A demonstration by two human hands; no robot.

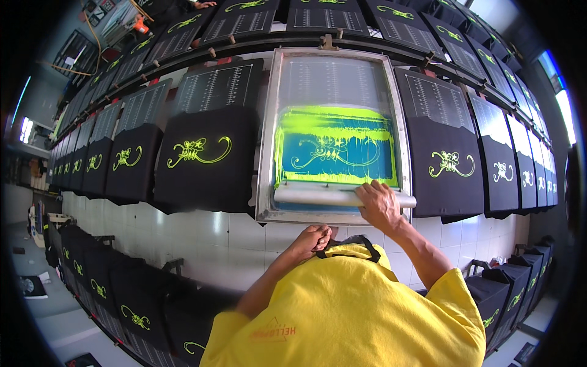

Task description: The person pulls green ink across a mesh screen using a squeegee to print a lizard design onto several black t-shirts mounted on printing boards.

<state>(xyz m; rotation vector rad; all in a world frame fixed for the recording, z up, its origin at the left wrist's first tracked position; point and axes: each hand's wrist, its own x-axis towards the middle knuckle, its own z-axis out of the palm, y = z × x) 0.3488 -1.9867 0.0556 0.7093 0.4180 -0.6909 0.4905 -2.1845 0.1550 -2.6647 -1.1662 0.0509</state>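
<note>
Right hand [379, 205] grips the grey squeegee [333, 196] at the near edge of the big framed screen [269, 140], smeared with yellow ink. Left hand [312, 240] is curled on the black strap [351, 243] near the chest. Printed black shirts [205, 159] hang close on both sides.

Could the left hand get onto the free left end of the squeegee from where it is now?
Probably yes. The left hand sits at the near edge of the screen frame, and the squeegee lies just beyond it, its left end bare; the right hand covers only the right end.
</note>
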